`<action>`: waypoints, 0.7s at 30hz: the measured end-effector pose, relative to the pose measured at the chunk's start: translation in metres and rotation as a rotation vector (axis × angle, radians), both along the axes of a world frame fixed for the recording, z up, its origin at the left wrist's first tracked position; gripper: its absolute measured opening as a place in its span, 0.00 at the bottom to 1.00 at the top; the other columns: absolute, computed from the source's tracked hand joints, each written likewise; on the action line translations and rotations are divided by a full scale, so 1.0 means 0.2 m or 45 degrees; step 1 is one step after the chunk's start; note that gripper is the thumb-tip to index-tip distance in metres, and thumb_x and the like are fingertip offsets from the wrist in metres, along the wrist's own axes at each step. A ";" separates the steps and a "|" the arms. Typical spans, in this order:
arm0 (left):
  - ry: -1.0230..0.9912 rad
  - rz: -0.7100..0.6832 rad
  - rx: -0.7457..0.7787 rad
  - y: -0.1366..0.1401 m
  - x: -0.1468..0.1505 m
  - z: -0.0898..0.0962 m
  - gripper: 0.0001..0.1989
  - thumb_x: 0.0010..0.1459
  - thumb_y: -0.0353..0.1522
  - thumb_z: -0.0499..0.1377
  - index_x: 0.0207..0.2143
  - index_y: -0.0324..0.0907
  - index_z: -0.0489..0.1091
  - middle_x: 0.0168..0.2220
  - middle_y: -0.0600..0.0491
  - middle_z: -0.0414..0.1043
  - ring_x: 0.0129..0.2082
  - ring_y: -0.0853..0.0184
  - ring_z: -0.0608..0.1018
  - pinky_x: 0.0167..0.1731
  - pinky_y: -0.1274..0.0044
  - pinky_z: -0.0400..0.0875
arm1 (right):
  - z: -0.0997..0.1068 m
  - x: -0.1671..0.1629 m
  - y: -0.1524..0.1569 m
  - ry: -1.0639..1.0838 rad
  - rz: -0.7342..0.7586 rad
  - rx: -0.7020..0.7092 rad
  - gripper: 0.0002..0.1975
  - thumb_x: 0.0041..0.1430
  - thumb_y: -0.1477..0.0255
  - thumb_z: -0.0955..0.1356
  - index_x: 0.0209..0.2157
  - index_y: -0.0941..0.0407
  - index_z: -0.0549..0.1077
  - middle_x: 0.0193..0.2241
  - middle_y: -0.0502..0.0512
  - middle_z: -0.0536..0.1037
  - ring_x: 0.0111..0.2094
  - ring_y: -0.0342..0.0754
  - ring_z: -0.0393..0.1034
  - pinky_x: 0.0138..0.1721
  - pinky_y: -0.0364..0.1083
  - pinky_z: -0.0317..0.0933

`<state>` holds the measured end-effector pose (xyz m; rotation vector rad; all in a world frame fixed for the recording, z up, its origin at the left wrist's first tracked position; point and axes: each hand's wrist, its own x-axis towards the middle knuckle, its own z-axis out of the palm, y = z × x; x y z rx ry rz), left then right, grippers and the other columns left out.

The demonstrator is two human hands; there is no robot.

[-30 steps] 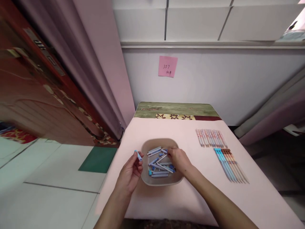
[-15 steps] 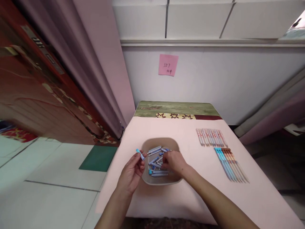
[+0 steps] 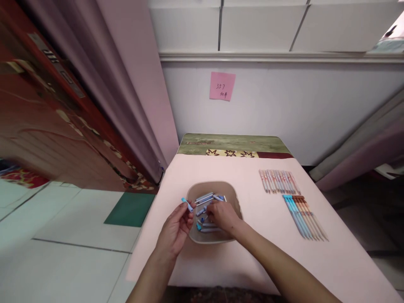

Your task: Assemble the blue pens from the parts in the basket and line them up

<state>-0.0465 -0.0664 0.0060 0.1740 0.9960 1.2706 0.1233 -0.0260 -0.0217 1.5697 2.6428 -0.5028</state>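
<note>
My left hand is at the left rim of a beige bin, fingers pinched on a short blue pen part with a brighter blue end. Inside the bin lie several loose blue pen barrels, thin white pieces and a bright blue piece. My right hand reaches into the bin from the right, its fingers curled down among these parts. Whatever its fingertips grip is hidden behind the hand.
On the pink-covered table, a row of pens with blue and brown tops lies to the right. Behind it is a row of clear-looking pens. A pink note sticks to the wall; a red door stands at left.
My right hand has moved a little left within the bin, over the middle of the pen parts. My left hand keeps the pen part in nearly the same place.
</note>
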 end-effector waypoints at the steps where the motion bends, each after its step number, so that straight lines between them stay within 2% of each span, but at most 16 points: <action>1: -0.001 -0.003 0.004 0.00 0.00 0.00 0.06 0.57 0.23 0.57 0.36 0.32 0.73 0.32 0.46 0.76 0.20 0.77 0.73 0.17 0.87 0.69 | 0.00 -0.02 0.00 -0.003 0.035 0.004 0.10 0.59 0.75 0.64 0.36 0.53 0.78 0.37 0.55 0.80 0.37 0.49 0.74 0.34 0.42 0.62; 7: -0.002 0.042 -0.002 0.00 -0.03 0.01 0.07 0.58 0.23 0.56 0.37 0.33 0.73 0.31 0.47 0.76 0.21 0.76 0.74 0.17 0.87 0.71 | -0.04 -0.11 0.00 -0.052 0.178 0.031 0.13 0.59 0.81 0.61 0.35 0.63 0.78 0.36 0.67 0.78 0.35 0.53 0.75 0.31 0.45 0.63; 11: 0.010 0.066 -0.001 -0.01 -0.03 0.01 0.07 0.58 0.23 0.55 0.36 0.33 0.73 0.31 0.47 0.76 0.21 0.76 0.74 0.18 0.87 0.71 | -0.06 -0.14 -0.02 -0.045 0.223 0.050 0.13 0.58 0.82 0.61 0.35 0.65 0.77 0.38 0.71 0.77 0.36 0.55 0.74 0.31 0.46 0.62; 15: 0.006 0.040 0.022 -0.02 -0.02 0.02 0.06 0.58 0.23 0.56 0.35 0.34 0.73 0.32 0.47 0.76 0.21 0.75 0.74 0.19 0.86 0.72 | -0.04 -0.12 -0.01 0.026 0.203 0.071 0.11 0.58 0.79 0.62 0.37 0.65 0.76 0.39 0.70 0.77 0.36 0.54 0.73 0.32 0.45 0.61; 18: 0.019 0.038 0.030 -0.02 -0.01 0.02 0.07 0.59 0.23 0.55 0.37 0.33 0.73 0.32 0.47 0.76 0.22 0.75 0.75 0.20 0.86 0.72 | 0.01 -0.07 0.00 0.115 0.076 0.114 0.11 0.60 0.75 0.62 0.41 0.61 0.73 0.40 0.64 0.77 0.37 0.51 0.72 0.35 0.44 0.59; 21: 0.001 0.022 0.027 -0.01 0.02 0.02 0.06 0.59 0.23 0.56 0.37 0.34 0.72 0.33 0.47 0.76 0.23 0.75 0.75 0.21 0.86 0.73 | 0.06 0.01 0.01 0.211 -0.100 0.136 0.12 0.64 0.72 0.58 0.41 0.57 0.70 0.35 0.56 0.78 0.34 0.46 0.72 0.33 0.41 0.57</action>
